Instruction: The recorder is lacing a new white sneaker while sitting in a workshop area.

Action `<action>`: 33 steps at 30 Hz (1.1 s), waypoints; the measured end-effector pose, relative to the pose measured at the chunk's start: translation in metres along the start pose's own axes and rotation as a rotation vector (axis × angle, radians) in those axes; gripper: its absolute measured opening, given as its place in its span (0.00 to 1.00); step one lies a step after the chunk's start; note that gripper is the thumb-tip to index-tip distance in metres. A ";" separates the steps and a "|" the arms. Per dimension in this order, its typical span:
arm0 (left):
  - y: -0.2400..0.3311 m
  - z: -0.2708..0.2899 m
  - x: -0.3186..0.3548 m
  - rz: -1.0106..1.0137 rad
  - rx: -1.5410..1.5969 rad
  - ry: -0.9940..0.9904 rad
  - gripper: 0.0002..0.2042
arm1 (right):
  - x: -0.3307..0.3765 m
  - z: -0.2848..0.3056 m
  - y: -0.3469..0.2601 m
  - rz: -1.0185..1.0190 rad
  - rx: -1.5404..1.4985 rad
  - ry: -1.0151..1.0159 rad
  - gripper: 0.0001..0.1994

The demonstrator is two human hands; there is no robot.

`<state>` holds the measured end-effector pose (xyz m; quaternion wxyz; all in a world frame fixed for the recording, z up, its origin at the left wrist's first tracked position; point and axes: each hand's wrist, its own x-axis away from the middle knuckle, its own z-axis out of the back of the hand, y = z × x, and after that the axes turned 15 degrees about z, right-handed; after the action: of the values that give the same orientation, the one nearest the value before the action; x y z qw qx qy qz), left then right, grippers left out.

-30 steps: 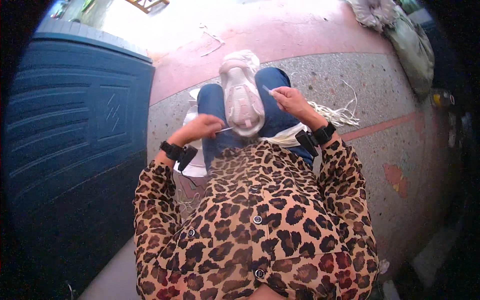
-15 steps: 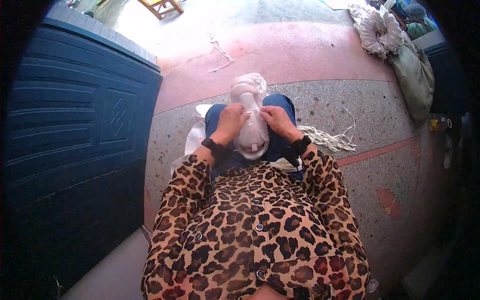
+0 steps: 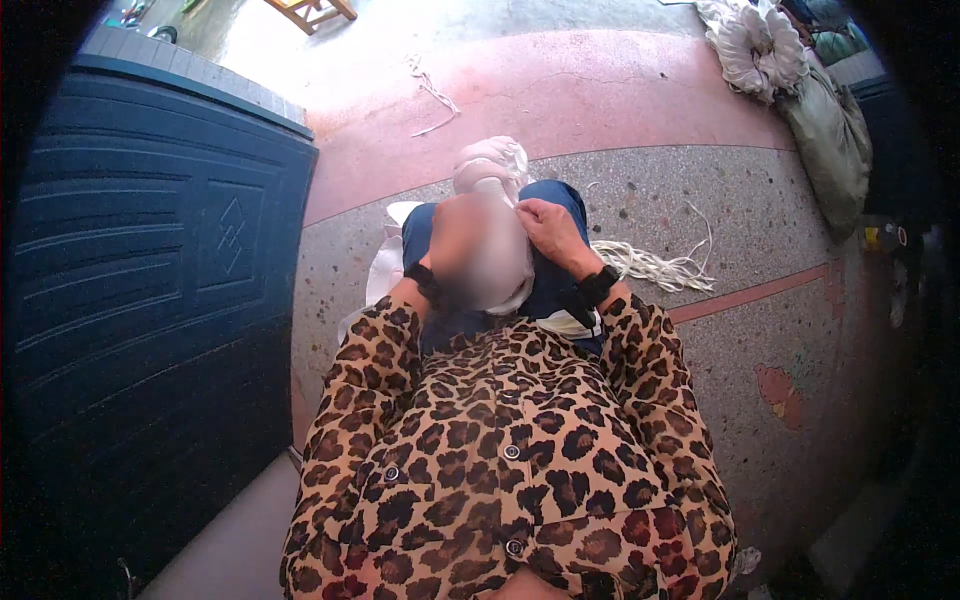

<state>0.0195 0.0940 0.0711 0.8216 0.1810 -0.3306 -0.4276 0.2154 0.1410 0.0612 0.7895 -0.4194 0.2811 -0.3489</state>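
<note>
A pale pinkish-white shoe upper (image 3: 508, 262) rests between my knees, its middle smeared by a blur. Beyond it, a rounded bundle of the same pale material (image 3: 490, 165) lies against its far end. My left hand (image 3: 458, 235) is over the upper's left side, its fingers lost in the blur. At the upper's right edge, my right hand (image 3: 552, 228) has thumb and fingers pinched together; what is between them is too small to make out. Both wrists wear black bands.
White laces (image 3: 655, 265) lie in a loose heap on the speckled floor by my right knee. White pieces (image 3: 385, 268) show beside my left knee. A blue panelled door (image 3: 170, 220) stands left; a large grey-green sack (image 3: 825, 150) with pale bundles stands far right.
My left hand has shifted slightly down and toward the middle of the upper, and blur now covers it. The right hand stays at the right edge, fingers still pinched.
</note>
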 end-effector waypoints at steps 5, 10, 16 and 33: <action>0.000 -0.002 0.003 0.013 0.117 0.050 0.16 | -0.003 -0.003 -0.010 0.098 0.253 -0.051 0.10; 0.003 -0.002 0.001 0.052 0.109 -0.016 0.16 | -0.003 -0.005 -0.016 0.204 0.390 -0.075 0.07; 0.005 -0.001 0.000 0.080 0.130 -0.038 0.16 | -0.004 -0.004 -0.020 0.246 0.475 -0.094 0.06; 0.000 -0.004 0.002 0.049 0.161 -0.050 0.18 | -0.017 0.000 -0.018 0.401 0.448 -0.108 0.05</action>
<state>0.0235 0.0922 0.0690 0.8061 0.2277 -0.3886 -0.3839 0.1997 0.1475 0.0797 0.9293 -0.1889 0.2318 -0.2165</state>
